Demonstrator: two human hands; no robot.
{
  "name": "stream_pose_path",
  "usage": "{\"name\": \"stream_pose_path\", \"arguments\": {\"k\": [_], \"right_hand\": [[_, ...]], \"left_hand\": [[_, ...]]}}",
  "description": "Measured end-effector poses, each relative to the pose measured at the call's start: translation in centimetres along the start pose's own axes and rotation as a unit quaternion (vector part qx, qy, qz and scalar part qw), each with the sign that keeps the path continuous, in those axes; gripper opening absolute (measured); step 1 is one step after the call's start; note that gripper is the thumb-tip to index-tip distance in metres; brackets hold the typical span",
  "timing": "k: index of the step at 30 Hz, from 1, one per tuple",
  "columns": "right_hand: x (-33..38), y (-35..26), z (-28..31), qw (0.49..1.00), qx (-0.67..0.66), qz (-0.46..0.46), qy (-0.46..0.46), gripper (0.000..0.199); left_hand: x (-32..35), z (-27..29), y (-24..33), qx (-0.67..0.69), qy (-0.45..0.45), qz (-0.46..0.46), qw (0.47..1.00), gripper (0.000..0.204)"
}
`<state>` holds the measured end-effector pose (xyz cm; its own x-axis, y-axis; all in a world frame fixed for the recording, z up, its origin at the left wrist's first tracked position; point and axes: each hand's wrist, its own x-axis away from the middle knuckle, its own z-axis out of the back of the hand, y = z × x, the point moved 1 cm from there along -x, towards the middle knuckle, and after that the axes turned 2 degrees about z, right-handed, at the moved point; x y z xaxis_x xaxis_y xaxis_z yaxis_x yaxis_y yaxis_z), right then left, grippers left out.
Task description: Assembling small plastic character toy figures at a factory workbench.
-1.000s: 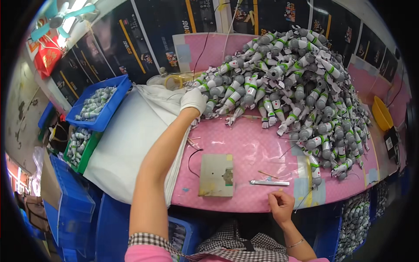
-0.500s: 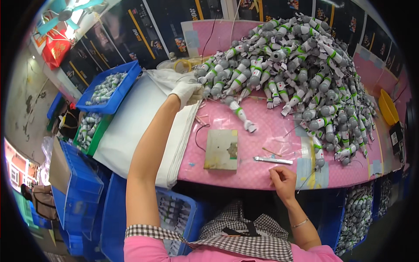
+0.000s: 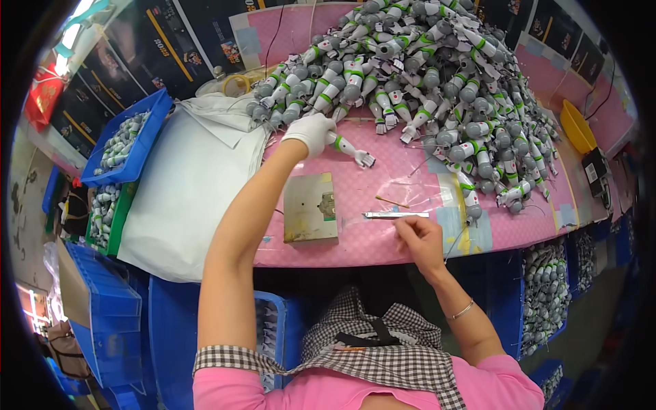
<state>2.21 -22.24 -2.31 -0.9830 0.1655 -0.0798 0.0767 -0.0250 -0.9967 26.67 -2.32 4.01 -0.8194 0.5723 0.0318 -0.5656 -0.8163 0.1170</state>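
The gloved left hand (image 3: 311,133) closes around one grey-and-white plastic toy figure (image 3: 345,147) at the near edge of a great heap of like figures (image 3: 424,75), all on the pink gridded tabletop (image 3: 396,239). The square metal plate (image 3: 311,208) lies flat nearby. The bare right hand (image 3: 418,239) rests loosely curled, holding nothing, fingertips by a slim metal tool (image 3: 396,214).
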Motion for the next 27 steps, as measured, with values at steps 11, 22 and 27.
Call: {"name": "stream_pose_path", "arguments": {"k": [11,22,27], "right_hand": [[-5.9,-2.9,-2.9,0.821,-0.475,-0.138,-0.285,0.045],[-1.0,-5.3,-5.8,0.932,0.016,0.295,-0.211,0.04],[0.8,-4.5,-5.9,0.927,0.073,0.282,-0.236,0.041]], "left_hand": [[10.0,6.6,2.6,0.247,0.036,-0.085,0.965,0.039],[17.0,4.4,5.3,0.261,0.415,-0.029,0.871,0.052],[20.4,-1.4,7.3,0.818,0.259,0.121,0.5,0.041]]}}
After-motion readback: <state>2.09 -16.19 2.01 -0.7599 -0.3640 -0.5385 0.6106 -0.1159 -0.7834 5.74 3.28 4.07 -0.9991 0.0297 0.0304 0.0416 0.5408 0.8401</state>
